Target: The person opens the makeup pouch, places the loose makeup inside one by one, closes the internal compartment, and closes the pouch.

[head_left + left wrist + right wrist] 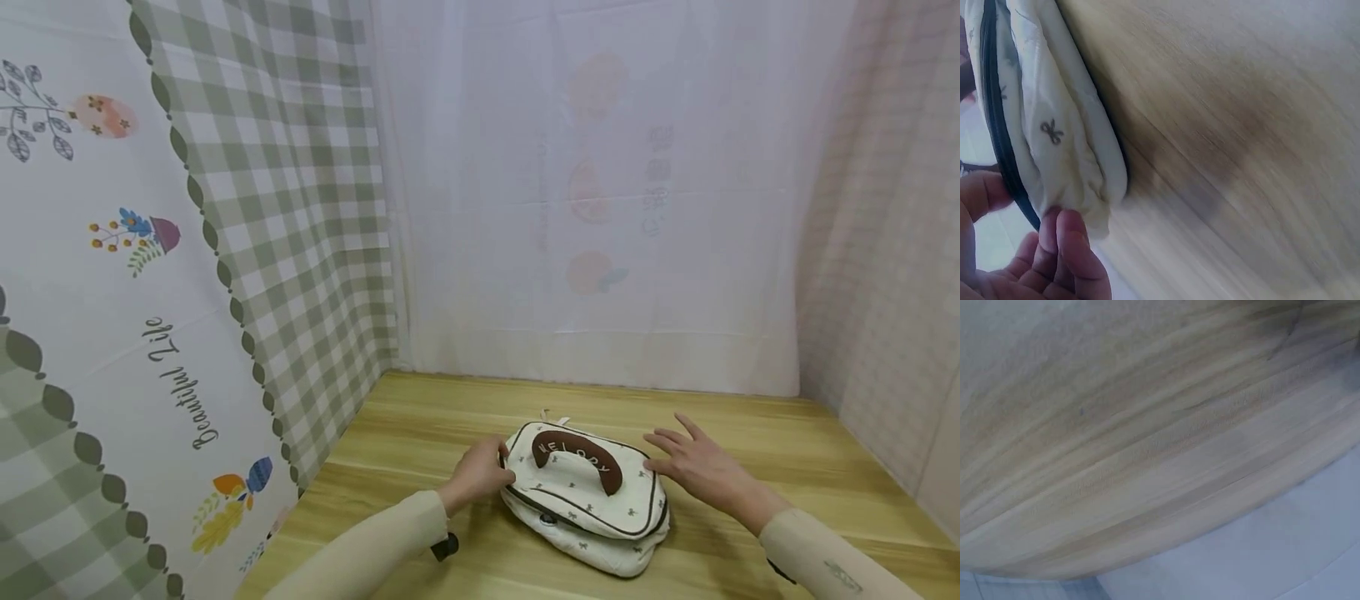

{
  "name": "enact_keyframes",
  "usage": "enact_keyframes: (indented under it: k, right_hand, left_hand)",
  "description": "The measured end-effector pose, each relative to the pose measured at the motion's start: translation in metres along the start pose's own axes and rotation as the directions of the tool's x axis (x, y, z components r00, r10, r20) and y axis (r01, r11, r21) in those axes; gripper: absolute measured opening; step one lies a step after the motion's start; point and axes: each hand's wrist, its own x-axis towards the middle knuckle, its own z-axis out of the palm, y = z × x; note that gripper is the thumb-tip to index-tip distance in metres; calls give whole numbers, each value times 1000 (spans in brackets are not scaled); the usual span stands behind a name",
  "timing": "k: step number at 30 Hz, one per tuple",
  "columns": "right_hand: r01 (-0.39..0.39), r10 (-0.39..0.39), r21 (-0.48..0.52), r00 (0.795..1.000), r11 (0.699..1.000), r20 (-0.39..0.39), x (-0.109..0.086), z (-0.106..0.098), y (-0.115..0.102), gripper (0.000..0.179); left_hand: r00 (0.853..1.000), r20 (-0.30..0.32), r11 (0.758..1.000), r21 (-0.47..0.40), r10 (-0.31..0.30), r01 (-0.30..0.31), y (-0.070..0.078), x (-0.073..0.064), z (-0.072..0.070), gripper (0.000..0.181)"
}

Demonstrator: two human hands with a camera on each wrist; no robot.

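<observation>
A white zippered bag [583,483] with small bow prints, dark piping and a brown "MELODY" handle [581,450] sits on the wooden table. At its left end my left hand [477,477] pinches the edge. The left wrist view shows the thumb by the dark zipper trim [999,134] and the curled fingers [1075,244] against the soft side [1054,150]. Beside the bag's right far corner is my right hand [701,468], fingers spread; its thumb is at the edge, and whether it touches cannot be told. The right wrist view does not include that hand.
The wooden table [420,417] ends at a white curtain [480,317] behind and a green-checked cloth [300,208] on the left. Another pale curtain [892,333] hangs along the right side. A small black object [446,547] is under my left wrist.
</observation>
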Motion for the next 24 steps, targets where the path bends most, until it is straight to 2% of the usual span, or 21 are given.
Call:
enact_keyframes:
  k: [3, 5, 6, 7, 8, 10, 11, 13, 14, 15, 17, 19, 21, 24]
  right_hand:
    - [-61, 61, 24, 998, 998, 27, -1, 1, -6, 44]
    - [-172, 168, 94, 985, 981, 47, 0, 1, -14, 42]
    - [-249, 243, 149, 968, 957, 60, 0, 1, -18, 41]
    - [-337, 327, 210, 941, 918, 83, 1, 0, -23, 40]
    - [-427, 410, 281, 904, 860, 118, 2, -2, -29, 39]
    - [-586, 555, 407, 806, 701, 204, 5, -7, -39, 38]
    - [-642, 603, 452, 757, 619, 251, 7, -10, -44, 41]
    - [-722, 648, 501, 674, 477, 355, 11, -17, -52, 51]
    - [-746, 652, 516, 645, 422, 399, 13, -20, -55, 56]
    - [-765, 653, 521, 620, 379, 435, 15, -22, -57, 61]
    - [-796, 648, 516, 578, 315, 496, 18, -29, -62, 69]
    - [-820, 645, 505, 542, 269, 538, 20, -33, -66, 74]
    - [-835, 647, 494, 518, 241, 559, 22, -36, -70, 77]
    - [-845, 644, 490, 499, 213, 580, 25, -39, -75, 76]
  left_hand:
    - [999, -9, 999, 34, -38, 38, -3, 2, -2, 17]
    - [998, -15, 998, 34, -53, 53, -5, 5, -4, 18]
    - [998, -21, 998, 21, -55, 55, -6, 7, -6, 21]
    - [998, -24, 998, 8, -58, 59, -6, 10, -7, 24]
    - [998, -23, 998, -8, -55, 55, -7, 12, -9, 29]
    - [998, -20, 998, -43, -51, 50, -8, 18, -12, 37]
    - [999, -17, 997, -54, -48, 47, -8, 22, -12, 41]
    - [999, -8, 997, -63, -40, 39, -8, 28, -12, 48]
    - [999, 0, 997, -66, -37, 37, -8, 30, -11, 51]
    - [999, 7, 997, -68, -36, 37, -8, 32, -10, 52]
    - [999, 31, 996, -76, -37, 39, -9, 36, -8, 56]
    - [997, 60, 996, -78, -40, 45, -8, 38, -6, 59]
    - [996, 87, 997, -72, -36, 42, -7, 39, -4, 55]
    - [993, 119, 998, -57, -29, 36, -6, 41, -1, 35]
